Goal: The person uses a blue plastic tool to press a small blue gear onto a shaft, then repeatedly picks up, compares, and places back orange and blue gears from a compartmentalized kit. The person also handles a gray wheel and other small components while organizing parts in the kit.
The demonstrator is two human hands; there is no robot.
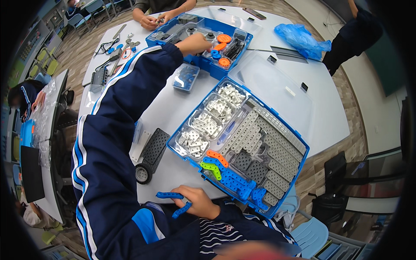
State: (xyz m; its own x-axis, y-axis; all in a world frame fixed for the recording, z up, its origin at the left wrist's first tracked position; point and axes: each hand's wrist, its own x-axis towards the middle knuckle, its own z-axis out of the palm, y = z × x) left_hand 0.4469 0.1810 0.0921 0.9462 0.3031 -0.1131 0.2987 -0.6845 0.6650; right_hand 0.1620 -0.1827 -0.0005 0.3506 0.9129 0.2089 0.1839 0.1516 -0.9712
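Observation:
My left arm stretches across the table, and my left hand reaches into the far blue storage box. Its fingers are bent together beside a small blue wheel-like part and orange gears; what the fingertips hold, if anything, is hidden. Close to my body, my right hand is closed on blue building beams, two blue lengths with a small grey piece between them. At its right stands the near blue parts box, holding white connectors, grey beams and bent blue, green and orange beams.
A black perforated plate with a wheel lies left of the near box. Beyond it sits a small clear box. A blue plastic bag and a phone lie far right. Another person's hands work behind the far box.

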